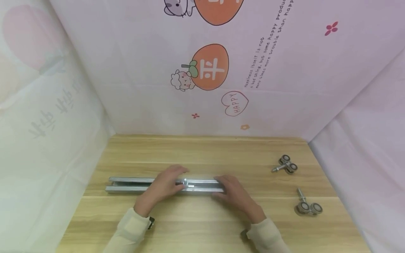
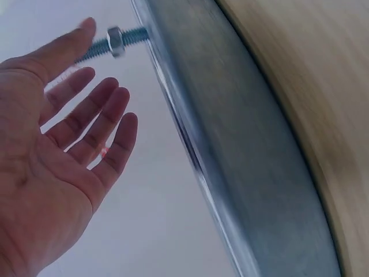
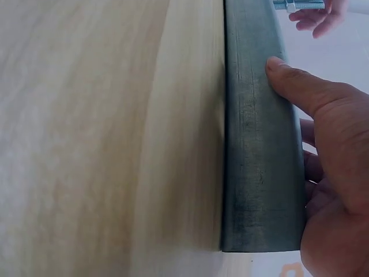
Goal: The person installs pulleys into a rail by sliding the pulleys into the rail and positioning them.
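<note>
A grey metal C-shaped rail (image 1: 126, 188) lies lengthwise on the table, its slot facing up. From the slot stands a threaded bolt (image 2: 135, 36) with a hex nut (image 2: 115, 42) partway along it. My left hand (image 1: 167, 182) hovers over the rail just left of the bolt. In the left wrist view its fingers are spread and loosely bent, with the thumb overlapping the bolt's outer end. At the rail's right end my right hand (image 1: 232, 189) grips it, the thumb (image 3: 288, 75) on the near side wall and the fingers across the far side, partly hidden.
Two roller brackets, each with wheels and a threaded stem, lie on the right of the wooden table (image 1: 202, 225): one farther back (image 1: 285, 164), one nearer (image 1: 308, 208). Printed cloth (image 1: 142, 70) hangs behind the table and along both sides.
</note>
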Motion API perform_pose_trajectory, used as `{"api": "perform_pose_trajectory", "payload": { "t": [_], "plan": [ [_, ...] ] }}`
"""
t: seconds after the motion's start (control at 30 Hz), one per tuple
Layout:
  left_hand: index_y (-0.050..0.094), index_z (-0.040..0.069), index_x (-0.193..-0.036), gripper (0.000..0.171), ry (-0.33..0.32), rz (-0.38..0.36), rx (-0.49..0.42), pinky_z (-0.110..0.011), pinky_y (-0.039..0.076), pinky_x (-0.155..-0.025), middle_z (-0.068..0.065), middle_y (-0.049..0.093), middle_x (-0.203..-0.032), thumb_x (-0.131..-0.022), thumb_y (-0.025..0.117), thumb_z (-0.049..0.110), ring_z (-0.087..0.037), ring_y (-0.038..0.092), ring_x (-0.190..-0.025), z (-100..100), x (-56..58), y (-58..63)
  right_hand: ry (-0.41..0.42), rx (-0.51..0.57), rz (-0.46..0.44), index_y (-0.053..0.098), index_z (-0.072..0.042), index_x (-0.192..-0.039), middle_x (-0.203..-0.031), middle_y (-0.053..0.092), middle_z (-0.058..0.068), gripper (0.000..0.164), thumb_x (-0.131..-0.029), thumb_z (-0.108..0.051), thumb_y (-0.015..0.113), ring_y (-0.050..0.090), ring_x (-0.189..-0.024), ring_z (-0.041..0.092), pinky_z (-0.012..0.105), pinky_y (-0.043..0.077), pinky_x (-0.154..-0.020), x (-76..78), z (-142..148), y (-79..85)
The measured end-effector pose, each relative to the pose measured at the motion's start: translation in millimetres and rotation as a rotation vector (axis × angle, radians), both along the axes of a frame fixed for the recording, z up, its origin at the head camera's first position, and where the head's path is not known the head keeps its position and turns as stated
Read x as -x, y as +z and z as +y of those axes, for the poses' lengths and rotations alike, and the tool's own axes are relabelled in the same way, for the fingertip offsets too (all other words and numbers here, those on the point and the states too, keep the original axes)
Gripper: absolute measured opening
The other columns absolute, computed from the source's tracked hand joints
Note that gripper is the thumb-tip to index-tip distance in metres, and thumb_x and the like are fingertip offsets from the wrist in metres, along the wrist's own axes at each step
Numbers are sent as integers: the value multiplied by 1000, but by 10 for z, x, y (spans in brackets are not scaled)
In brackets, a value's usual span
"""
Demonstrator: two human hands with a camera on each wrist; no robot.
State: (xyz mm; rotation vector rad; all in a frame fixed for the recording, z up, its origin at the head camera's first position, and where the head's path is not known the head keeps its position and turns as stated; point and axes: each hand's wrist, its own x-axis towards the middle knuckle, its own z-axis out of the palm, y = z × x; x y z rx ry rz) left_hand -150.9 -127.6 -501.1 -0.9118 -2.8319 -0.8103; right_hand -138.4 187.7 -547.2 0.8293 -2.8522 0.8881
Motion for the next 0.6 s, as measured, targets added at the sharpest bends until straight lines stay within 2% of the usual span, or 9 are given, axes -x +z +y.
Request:
{"api": "perform_pose_trajectory", "payload": {
  "t": [0.17, 0.33, 0.6],
  "plan": [
    [68, 6, -131, 50, -25, 42, 20, -46, 58, -98, -11, 70, -128, -86, 89, 16, -29, 68, -117, 113, -9, 21, 10, 22, 36, 69, -3, -134, -120, 75, 10, 59, -88, -34, 87, 68, -112, 28, 51, 53, -102, 4, -11, 4],
    [73, 8, -118, 35, -31, 63, 43, -41, 61, -89, -6, 73, -118, -86, 88, 11, -24, 71, -105, 167, -25, 50, 27, 31, 71, 70, -2, -131, -115, 76, 9, 57, -86, -32, 89, 70, -105, 25, 50, 55, -97, 18, -19, 14],
    [76, 10, -105, 19, -20, 28, 106, -38, 61, -84, -2, 74, -103, -88, 85, 10, -20, 71, -94, 186, -32, 64, -10, 30, 15, 70, -3, -132, -122, 75, 11, 60, -86, -35, 89, 70, -112, 28, 51, 53, -103, 20, -5, -18]
  ]
}}
